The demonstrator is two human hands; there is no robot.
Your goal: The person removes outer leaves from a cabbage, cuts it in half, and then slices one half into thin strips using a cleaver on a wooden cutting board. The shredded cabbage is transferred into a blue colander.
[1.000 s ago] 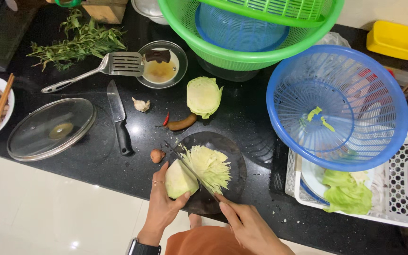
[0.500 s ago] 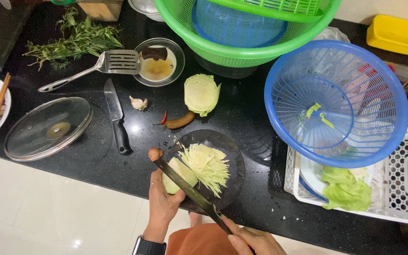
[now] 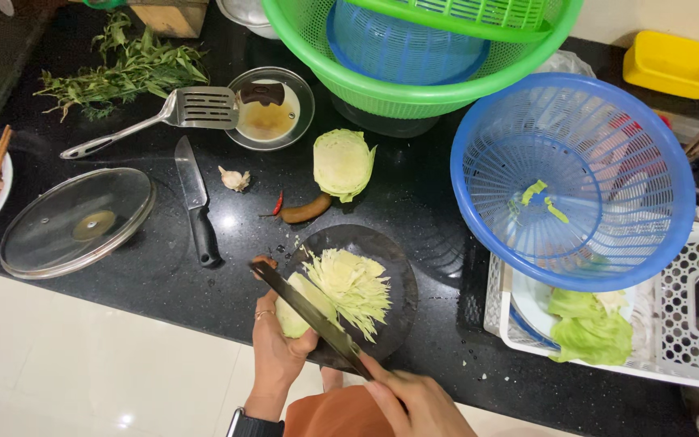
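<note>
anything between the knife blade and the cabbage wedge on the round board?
Nothing visible. The knife in the right hand lies directly across the cabbage wedge, which the left hand steadies on the dark round board. The shredded cabbage lies beside the blade, not under it.

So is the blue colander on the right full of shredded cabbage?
No, the blue colander holds only a few small green scraps; the shredded cabbage lies on the round dark board.

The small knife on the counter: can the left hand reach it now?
Probably not at once. The left hand is holding the cabbage piece on the board. The small knife lies free, with nothing between them.
</note>
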